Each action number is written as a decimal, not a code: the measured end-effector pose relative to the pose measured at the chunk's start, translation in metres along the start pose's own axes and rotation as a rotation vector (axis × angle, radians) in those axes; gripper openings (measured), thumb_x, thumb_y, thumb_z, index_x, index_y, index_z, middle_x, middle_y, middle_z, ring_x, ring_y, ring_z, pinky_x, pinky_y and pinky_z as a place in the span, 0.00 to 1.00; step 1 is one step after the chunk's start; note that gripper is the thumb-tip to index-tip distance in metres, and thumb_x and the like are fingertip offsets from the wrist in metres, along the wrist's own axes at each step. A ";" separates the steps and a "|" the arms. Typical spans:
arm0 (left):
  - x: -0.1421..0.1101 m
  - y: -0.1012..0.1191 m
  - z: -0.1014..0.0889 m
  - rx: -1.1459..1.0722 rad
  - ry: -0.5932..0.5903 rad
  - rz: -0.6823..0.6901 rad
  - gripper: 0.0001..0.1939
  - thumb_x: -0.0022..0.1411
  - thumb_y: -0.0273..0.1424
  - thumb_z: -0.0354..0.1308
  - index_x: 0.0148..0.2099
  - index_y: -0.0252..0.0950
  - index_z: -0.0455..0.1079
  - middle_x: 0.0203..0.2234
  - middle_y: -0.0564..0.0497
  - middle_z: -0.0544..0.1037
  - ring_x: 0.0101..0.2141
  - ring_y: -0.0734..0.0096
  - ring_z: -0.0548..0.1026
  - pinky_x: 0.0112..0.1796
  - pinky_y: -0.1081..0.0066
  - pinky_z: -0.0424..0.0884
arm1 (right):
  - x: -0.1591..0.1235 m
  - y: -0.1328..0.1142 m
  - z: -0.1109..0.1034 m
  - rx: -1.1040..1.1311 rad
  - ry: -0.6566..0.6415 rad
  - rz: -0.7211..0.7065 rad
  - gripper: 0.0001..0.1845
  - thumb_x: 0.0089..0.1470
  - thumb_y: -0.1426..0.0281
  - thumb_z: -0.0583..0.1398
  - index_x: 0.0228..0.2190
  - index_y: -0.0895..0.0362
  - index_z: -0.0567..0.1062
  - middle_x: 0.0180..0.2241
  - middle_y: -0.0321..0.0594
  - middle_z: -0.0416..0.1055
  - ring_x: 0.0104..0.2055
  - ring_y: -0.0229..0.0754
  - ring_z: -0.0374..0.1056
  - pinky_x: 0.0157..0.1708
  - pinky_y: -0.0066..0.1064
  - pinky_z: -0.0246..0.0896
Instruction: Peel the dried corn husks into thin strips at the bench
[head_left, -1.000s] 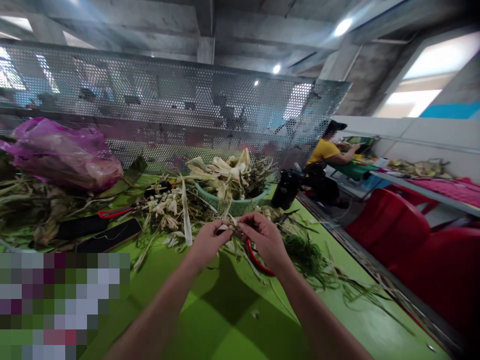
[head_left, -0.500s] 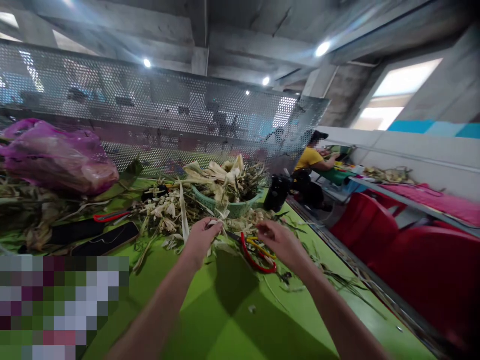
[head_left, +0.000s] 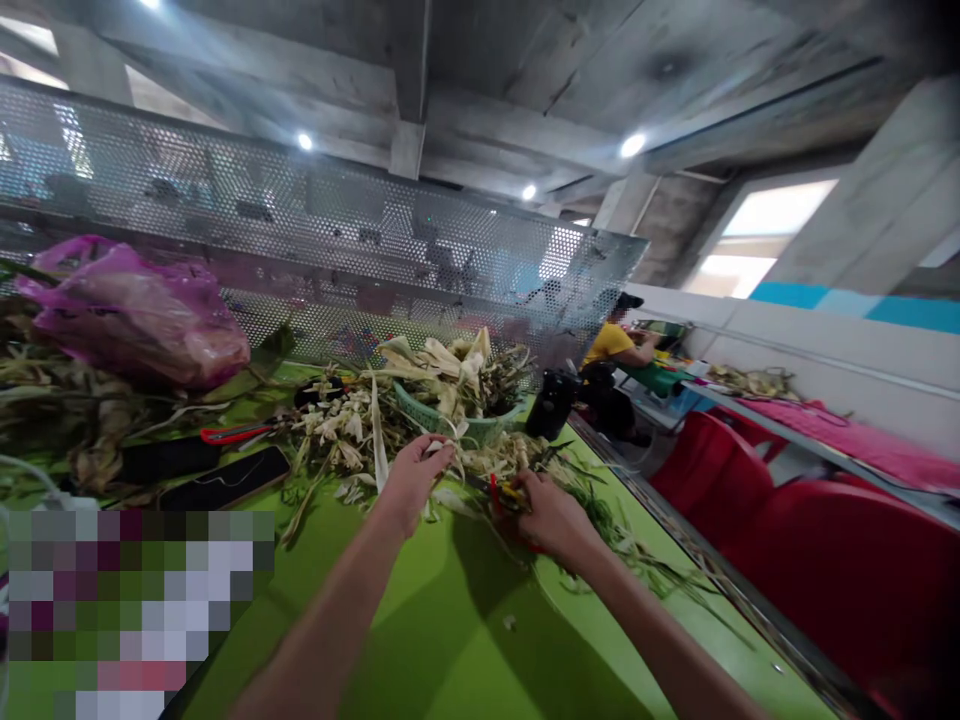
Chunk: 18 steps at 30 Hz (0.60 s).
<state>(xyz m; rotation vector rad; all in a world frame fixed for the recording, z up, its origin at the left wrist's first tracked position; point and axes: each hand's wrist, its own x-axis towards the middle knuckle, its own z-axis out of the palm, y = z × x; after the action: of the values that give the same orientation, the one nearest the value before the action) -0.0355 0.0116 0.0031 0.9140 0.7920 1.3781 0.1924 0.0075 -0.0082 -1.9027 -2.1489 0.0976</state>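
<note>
Left hand (head_left: 409, 485): I had its thumb and fingers pinched on a pale strip (head_left: 456, 432), near the front of the basket; the fingertip hold seemed to suit something so thin, leaving its free end exposed
Right hand (head_left: 559, 518): apart from the other hand, curled low over the scissors (head_left: 511, 496); I could not tell whether the fingers had closed on the handles or only touched them
Scissors: lying between the hands, red and yellow handles toward the right hand, which probably made them easy for me to reach without moving the strip
Basket (head_left: 484, 429): green, just beyond the hands, with dry husks (head_left: 469, 372) heaped above its rim, likely set there to keep them together and near
Pale scraps (head_left: 341, 425): spread loose to the left of the basket, in a heap with no holder around it
Black container (head_left: 553, 403): upright just right of the basket, its contents hidden from me
Purple bag (head_left: 142, 320): at the far left, bulging, its film gathering a bulky load
Surface (head_left: 420, 620): green, its near part under my forearms mostly bare, which gave them room
</note>
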 end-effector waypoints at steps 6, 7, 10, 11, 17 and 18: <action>0.004 -0.001 -0.006 -0.042 0.026 0.018 0.15 0.45 0.35 0.65 0.34 0.33 0.71 0.25 0.54 0.71 0.26 0.79 0.65 0.30 0.77 0.60 | -0.002 0.030 -0.014 0.464 -0.106 -0.010 0.26 0.42 0.67 0.58 0.46 0.59 0.70 0.24 0.34 0.71 0.26 0.43 0.68 0.26 0.31 0.60; 0.004 -0.001 -0.006 -0.057 0.030 0.016 0.15 0.44 0.35 0.66 0.34 0.33 0.71 0.24 0.54 0.71 0.25 0.80 0.65 0.30 0.77 0.60 | -0.007 0.030 -0.018 0.493 -0.096 -0.027 0.27 0.44 0.64 0.59 0.48 0.58 0.69 0.26 0.36 0.72 0.28 0.44 0.69 0.27 0.32 0.62; 0.005 -0.002 -0.007 -0.076 0.029 0.003 0.16 0.43 0.36 0.66 0.34 0.33 0.71 0.24 0.55 0.71 0.24 0.80 0.65 0.29 0.77 0.60 | -0.026 0.021 -0.031 0.544 -0.044 -0.048 0.30 0.49 0.60 0.60 0.53 0.55 0.65 0.40 0.45 0.73 0.42 0.49 0.69 0.39 0.36 0.65; 0.005 -0.002 -0.008 -0.078 0.029 -0.004 0.16 0.42 0.36 0.66 0.33 0.34 0.71 0.24 0.55 0.71 0.24 0.79 0.65 0.29 0.77 0.60 | -0.032 0.015 -0.035 0.536 -0.060 -0.054 0.30 0.49 0.59 0.60 0.53 0.55 0.65 0.41 0.46 0.72 0.44 0.50 0.69 0.41 0.36 0.65; 0.007 -0.005 -0.010 -0.129 0.026 -0.027 0.15 0.43 0.37 0.66 0.32 0.34 0.70 0.24 0.54 0.72 0.24 0.79 0.66 0.28 0.77 0.60 | -0.044 -0.008 -0.039 0.504 -0.092 -0.146 0.31 0.51 0.58 0.57 0.55 0.54 0.60 0.33 0.40 0.69 0.35 0.47 0.67 0.36 0.36 0.65; 0.008 -0.005 -0.010 -0.132 0.029 -0.031 0.15 0.43 0.37 0.66 0.32 0.34 0.70 0.24 0.54 0.72 0.24 0.79 0.66 0.28 0.77 0.60 | -0.044 -0.010 -0.039 0.491 -0.078 -0.159 0.31 0.51 0.58 0.57 0.55 0.53 0.60 0.33 0.39 0.68 0.34 0.46 0.67 0.36 0.36 0.65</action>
<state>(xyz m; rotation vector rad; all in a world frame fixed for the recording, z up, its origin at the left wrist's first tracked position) -0.0417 0.0205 -0.0059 0.7773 0.7248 1.4020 0.1968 -0.0419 0.0243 -1.4661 -2.0684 0.6139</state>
